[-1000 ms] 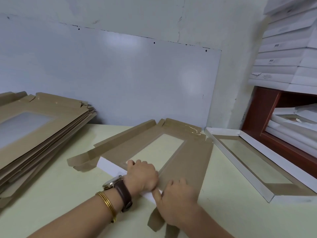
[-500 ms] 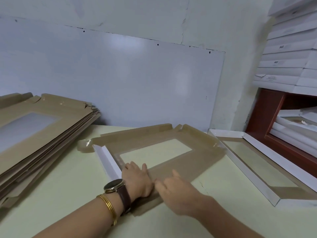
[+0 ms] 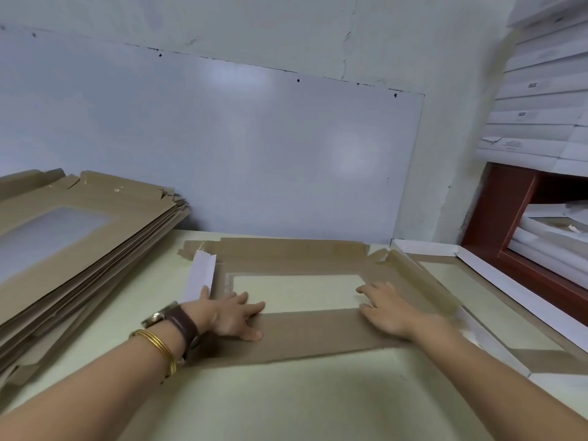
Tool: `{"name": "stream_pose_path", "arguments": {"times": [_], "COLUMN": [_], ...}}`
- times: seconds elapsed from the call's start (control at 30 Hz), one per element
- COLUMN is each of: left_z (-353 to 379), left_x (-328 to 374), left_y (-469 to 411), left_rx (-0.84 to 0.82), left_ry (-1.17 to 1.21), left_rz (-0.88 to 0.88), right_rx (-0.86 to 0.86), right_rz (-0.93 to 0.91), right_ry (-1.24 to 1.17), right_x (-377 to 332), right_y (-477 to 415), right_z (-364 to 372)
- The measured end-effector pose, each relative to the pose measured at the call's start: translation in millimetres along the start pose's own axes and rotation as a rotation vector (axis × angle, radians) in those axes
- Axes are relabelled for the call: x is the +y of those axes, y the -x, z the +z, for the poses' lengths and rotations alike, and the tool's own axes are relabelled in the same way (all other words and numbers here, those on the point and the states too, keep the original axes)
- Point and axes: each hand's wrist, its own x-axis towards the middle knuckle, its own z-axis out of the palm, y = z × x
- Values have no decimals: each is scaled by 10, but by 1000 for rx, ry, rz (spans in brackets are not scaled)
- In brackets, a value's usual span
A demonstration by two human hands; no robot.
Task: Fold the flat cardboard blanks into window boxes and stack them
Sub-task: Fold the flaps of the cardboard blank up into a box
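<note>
Blank [image 3: 318, 334]: laid flat on the table [image 3: 318, 405], pressed under both hands.
Left hand [image 3: 232, 316]: spread flat, nothing gripped; white flap [image 3: 200, 275] raised just beyond it.
Right hand [image 3: 388, 310]: spread flat, nothing gripped; folded box [image 3: 423, 246] just outside it.
Stack of blanks [image 3: 95, 249]: well outside the left hand.

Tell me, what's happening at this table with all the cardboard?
A person is folding a flat cardboard blank into a window box. The left hand and right hand both press flat on it, at either end of the window. The left side flap stands up, showing white; the right side flap is also raised. A pile of unfolded blanks waits at the left, and a finished box lies at the right.
</note>
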Motion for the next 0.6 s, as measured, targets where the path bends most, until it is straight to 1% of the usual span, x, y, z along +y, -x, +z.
{"name": "stream_pose_path", "arguments": {"times": [0.1, 0.2, 0.27, 0.37, 0.43, 0.53, 0.6], "left_z": [-103, -175, -203, -245, -267, -272, -239], "left_x": [-150, -277, -317, -327, -350, -409, -422], "left_y": [16, 8, -8, -42, -40, -39, -57], "left_rx": [-67, -126, -149, -154, -133, -63, 17], "left_ry": [-4, 122, 142, -10, -127, -199, -229], "left_rz": [43, 102, 121, 115, 87, 35, 11], "right_rx": [-56, -126, -179, -282, -324, -361, -335], "right_rz": [-26, -48, -66, -100, -115, -135, -126], "right_ry": [34, 95, 101, 13, 22, 37, 51], "right_x": [94, 178, 235, 273, 252, 172, 79], "right_y": [-53, -59, -22, 68, 129, 225, 285], "right_z": [-21, -13, -10, 11, 32, 81, 121]}}
